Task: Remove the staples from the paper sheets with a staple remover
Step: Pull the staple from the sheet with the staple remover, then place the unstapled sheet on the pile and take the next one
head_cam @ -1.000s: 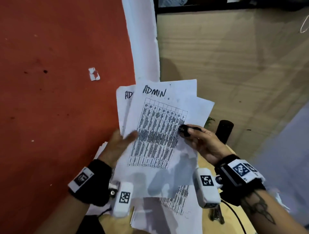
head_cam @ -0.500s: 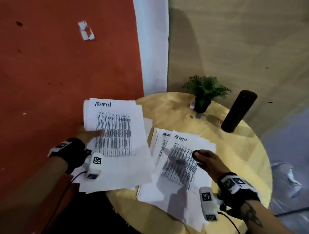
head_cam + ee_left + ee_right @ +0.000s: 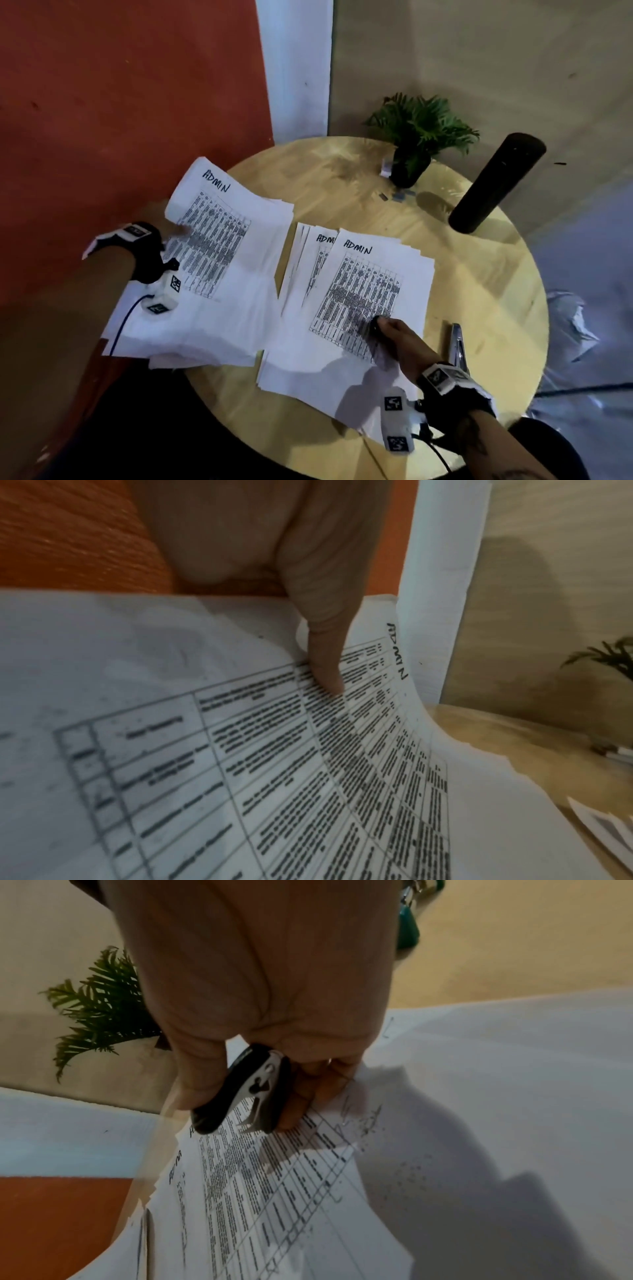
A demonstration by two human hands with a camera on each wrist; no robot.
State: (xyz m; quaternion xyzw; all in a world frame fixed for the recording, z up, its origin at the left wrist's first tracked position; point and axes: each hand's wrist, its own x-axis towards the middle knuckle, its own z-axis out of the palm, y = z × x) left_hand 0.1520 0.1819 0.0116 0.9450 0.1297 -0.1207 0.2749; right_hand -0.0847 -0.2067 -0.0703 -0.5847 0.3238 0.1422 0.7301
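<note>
Two stacks of printed sheets headed "ADMIN" lie on a round wooden table (image 3: 479,308). The left stack (image 3: 233,274) overhangs the table's left edge. My left hand (image 3: 180,230) pinches its left edge, thumb (image 3: 325,669) on top of the printed sheet (image 3: 308,777), the other fingers hidden beneath. The right stack (image 3: 363,284) lies fanned in the middle. My right hand (image 3: 385,331) rests on its lower part and grips a black staple remover (image 3: 375,325). In the right wrist view the staple remover (image 3: 246,1096) has its metal claws just above the top sheet (image 3: 308,1191).
A small potted plant (image 3: 418,137) and a black cylinder (image 3: 496,181) stand at the table's far side. A metal tool (image 3: 457,346) lies right of my right hand. A red wall (image 3: 120,102) is close on the left.
My left hand carried the top sheets off to the left and lowered them onto the table's left edge. My right hand, still holding the staple remover, came down onto the right stack.
</note>
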